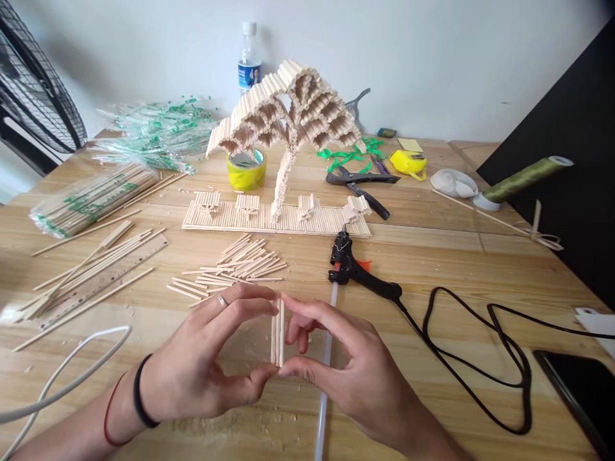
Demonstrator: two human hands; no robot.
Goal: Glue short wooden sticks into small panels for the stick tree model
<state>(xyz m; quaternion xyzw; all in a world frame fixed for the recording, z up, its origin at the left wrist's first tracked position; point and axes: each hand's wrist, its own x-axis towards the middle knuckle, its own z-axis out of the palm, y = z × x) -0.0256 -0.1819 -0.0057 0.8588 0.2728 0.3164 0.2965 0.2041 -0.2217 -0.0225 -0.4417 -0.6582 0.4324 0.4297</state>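
A few short wooden sticks (277,339) stand upright side by side between my hands, just above the table. My left hand (202,358) pinches them at top and bottom between fingertips and thumb. From the other side, my right hand (358,349) grips the same sticks at both ends with forefinger and thumb. Behind the hands lies a loose pile of cut wooden sticks (250,259). Farther back, a tree model made of sticks (283,186) rises from a slatted stick base (230,224) with small stick tables on it. A black glue gun (353,266) with a clear glue stick lies to the right.
Left are a ruler (108,278), long sticks, a bagged stick bundle (96,198) and a white cable (62,365). Behind stand yellow tape (246,173) and a bottle (249,57). Pliers (362,186), a black cord (523,378) and a phone (581,397) lie right.
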